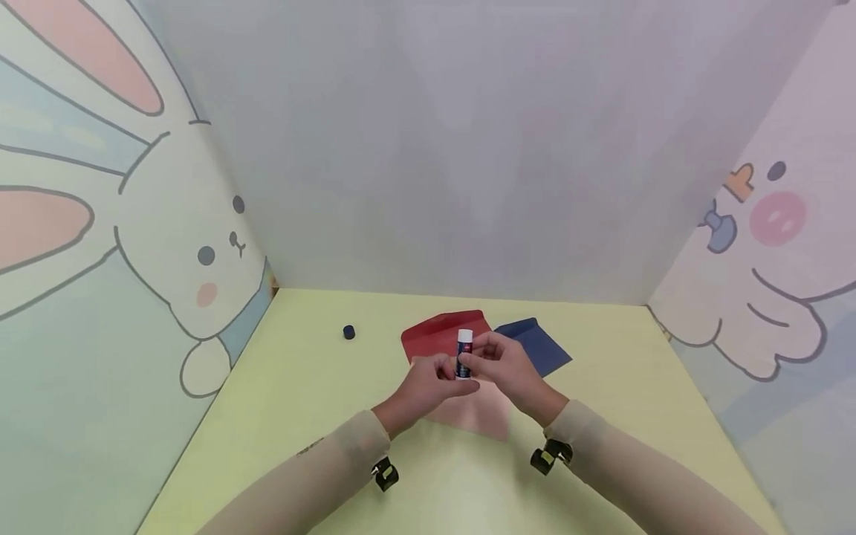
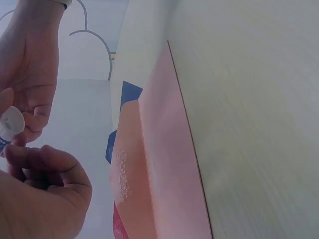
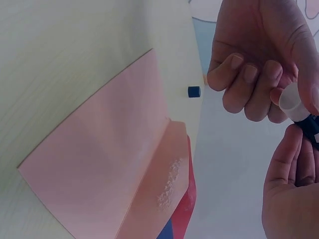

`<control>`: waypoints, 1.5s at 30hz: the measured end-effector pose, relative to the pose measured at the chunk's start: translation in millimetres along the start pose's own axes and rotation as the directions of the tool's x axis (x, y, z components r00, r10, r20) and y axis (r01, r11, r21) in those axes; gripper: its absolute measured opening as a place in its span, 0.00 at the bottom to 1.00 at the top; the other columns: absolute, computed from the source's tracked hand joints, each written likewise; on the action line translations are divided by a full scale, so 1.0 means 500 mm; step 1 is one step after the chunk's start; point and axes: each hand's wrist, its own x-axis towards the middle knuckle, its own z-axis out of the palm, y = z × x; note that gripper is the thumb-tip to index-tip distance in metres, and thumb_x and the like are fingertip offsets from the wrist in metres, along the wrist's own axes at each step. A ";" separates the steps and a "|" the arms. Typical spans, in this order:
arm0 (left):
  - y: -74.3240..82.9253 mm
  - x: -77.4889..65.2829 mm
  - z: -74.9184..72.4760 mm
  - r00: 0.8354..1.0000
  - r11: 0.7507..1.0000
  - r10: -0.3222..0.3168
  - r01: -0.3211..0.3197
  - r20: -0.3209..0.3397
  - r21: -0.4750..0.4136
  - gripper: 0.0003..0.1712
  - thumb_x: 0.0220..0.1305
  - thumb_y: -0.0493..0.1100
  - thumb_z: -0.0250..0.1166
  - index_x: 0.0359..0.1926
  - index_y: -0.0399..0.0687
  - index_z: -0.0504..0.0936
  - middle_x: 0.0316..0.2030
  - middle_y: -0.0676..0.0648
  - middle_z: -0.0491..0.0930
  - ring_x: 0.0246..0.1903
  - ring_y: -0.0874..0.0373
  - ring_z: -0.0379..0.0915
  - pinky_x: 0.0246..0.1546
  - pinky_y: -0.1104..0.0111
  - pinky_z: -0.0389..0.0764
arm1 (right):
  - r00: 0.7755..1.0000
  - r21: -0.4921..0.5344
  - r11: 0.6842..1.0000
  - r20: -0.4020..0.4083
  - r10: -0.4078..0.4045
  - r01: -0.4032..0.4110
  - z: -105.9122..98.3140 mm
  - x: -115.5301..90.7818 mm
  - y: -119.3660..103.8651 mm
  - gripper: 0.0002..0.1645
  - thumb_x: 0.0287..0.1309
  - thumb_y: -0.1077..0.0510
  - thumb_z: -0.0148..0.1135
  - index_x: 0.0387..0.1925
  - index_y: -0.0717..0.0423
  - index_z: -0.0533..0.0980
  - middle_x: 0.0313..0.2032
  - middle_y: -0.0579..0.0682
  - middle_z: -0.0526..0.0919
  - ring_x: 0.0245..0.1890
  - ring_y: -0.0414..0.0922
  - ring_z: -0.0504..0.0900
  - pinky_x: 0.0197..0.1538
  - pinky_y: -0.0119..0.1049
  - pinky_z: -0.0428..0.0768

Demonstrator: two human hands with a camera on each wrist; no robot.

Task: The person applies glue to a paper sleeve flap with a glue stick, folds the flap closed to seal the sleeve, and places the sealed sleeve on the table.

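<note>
Both hands meet at a glue stick, upright with its white end on top and a dark blue label. My left hand pinches its white lower end between thumb and forefinger. Around the dark body close the fingers of my right hand. Under the hands a pink envelope lies with its flap unfolded. White glue marks streak that flap in the right wrist view.
Behind the pink envelope lie a red envelope and a blue envelope, partly overlapped. A small dark cap stands at the back left of the pale yellow table. Walls with cartoon animals enclose the table's sides.
</note>
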 end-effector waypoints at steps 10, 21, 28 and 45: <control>-0.009 -0.006 -0.038 0.985 0.997 -0.032 0.043 0.168 -0.062 0.23 0.87 0.58 0.71 0.63 0.45 0.93 0.52 0.49 0.88 0.54 0.53 0.79 0.55 0.61 0.86 | 0.998 -0.029 0.998 0.022 -0.061 0.061 0.001 0.004 -0.007 0.15 0.83 0.55 0.75 0.58 0.61 0.82 0.46 0.45 0.92 0.48 0.44 0.90 0.56 0.36 0.93; -0.002 0.006 -0.053 0.974 0.993 -0.017 0.042 0.225 -0.107 0.21 0.89 0.56 0.70 0.65 0.46 0.93 0.51 0.51 0.87 0.58 0.51 0.80 0.57 0.62 0.85 | 0.998 -0.065 0.996 0.018 -0.066 0.067 -0.003 0.017 -0.019 0.15 0.84 0.56 0.75 0.60 0.60 0.83 0.49 0.50 0.92 0.49 0.46 0.89 0.56 0.35 0.91; -0.003 0.010 -0.046 0.985 0.996 0.006 0.009 0.174 -0.083 0.20 0.86 0.57 0.73 0.54 0.44 0.91 0.48 0.51 0.87 0.52 0.52 0.80 0.54 0.61 0.83 | 0.996 -0.062 0.994 0.032 -0.083 0.085 -0.007 0.020 -0.018 0.16 0.85 0.56 0.73 0.60 0.64 0.81 0.51 0.51 0.92 0.51 0.46 0.90 0.57 0.34 0.91; -0.005 0.015 -0.023 0.999 0.996 -0.024 0.027 0.033 -0.087 0.23 0.77 0.50 0.83 0.30 0.52 0.80 0.27 0.55 0.77 0.36 0.57 0.73 0.41 0.64 0.77 | 0.997 -0.049 0.996 0.018 -0.069 0.070 0.003 0.026 -0.012 0.18 0.80 0.57 0.78 0.58 0.64 0.82 0.47 0.48 0.91 0.50 0.52 0.88 0.55 0.36 0.91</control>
